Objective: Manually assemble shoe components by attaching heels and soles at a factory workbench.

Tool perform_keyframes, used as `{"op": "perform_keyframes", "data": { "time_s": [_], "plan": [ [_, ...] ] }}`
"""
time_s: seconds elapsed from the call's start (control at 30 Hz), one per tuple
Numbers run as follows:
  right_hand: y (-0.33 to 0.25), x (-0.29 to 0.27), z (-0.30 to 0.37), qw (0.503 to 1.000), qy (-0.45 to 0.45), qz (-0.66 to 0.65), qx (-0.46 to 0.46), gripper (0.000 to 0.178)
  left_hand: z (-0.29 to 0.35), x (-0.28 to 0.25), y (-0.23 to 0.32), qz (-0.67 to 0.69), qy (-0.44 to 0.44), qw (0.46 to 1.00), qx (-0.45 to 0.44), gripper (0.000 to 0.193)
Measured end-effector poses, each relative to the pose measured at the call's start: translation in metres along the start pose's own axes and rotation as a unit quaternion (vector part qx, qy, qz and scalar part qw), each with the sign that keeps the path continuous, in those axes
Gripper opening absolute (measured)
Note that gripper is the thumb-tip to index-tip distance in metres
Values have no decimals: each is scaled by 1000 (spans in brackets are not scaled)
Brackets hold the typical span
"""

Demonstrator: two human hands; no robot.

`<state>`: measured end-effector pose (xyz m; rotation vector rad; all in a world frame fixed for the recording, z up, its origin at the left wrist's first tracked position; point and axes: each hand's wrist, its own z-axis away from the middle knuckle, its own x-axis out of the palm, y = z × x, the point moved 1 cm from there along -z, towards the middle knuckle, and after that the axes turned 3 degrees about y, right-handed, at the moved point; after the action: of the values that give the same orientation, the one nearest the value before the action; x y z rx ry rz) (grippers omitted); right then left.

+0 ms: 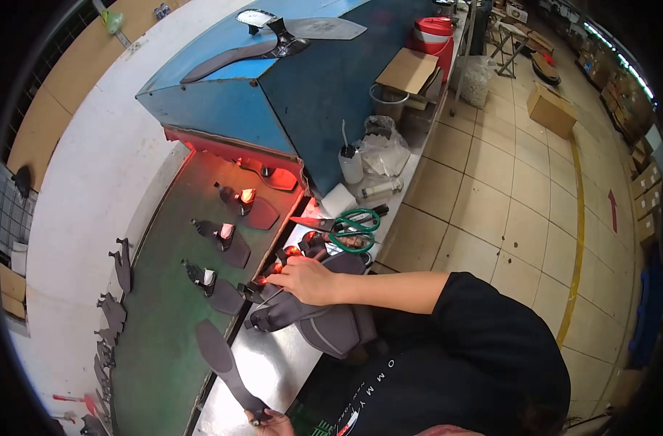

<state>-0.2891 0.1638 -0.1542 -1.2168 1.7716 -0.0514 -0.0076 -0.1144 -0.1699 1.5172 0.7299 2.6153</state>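
My left hand grips the heel end of a long dark grey shoe sole at the lower edge. The sole's broad toe end reaches over the edge of the green conveyor belt. My right hand is beside the belt's edge, over small dark parts lit red, its fingers bent down and pressed together. What those fingertips hold, if anything, is hidden. A pile of dark grey soles lies just below that hand. Green-handled scissors rest above it.
Several soles with black straps lie along the belt, up to a red-lit opening under a blue machine hood. One strapped pair sits on the hood. A white bottle, a bin and a red jug stand along the bench.
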Motion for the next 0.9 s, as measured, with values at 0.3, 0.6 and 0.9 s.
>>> {"op": "perform_keyframes", "data": {
  "time_s": [0.3, 0.6, 0.9],
  "plan": [
    [5, 3, -1, 999, -33, -29, -20, 28, -17, 46, -20, 105, 89, 988, -70, 15],
    [-77, -37, 26, 936, -39, -350, -24, 23, -21, 83, -38, 227, -3, 963, -146, 21],
    [-127, -61, 69, 857, -190, -477, 53, 64, -23, 124, -87, 61, -65, 984, -156, 23]
  ]
}}
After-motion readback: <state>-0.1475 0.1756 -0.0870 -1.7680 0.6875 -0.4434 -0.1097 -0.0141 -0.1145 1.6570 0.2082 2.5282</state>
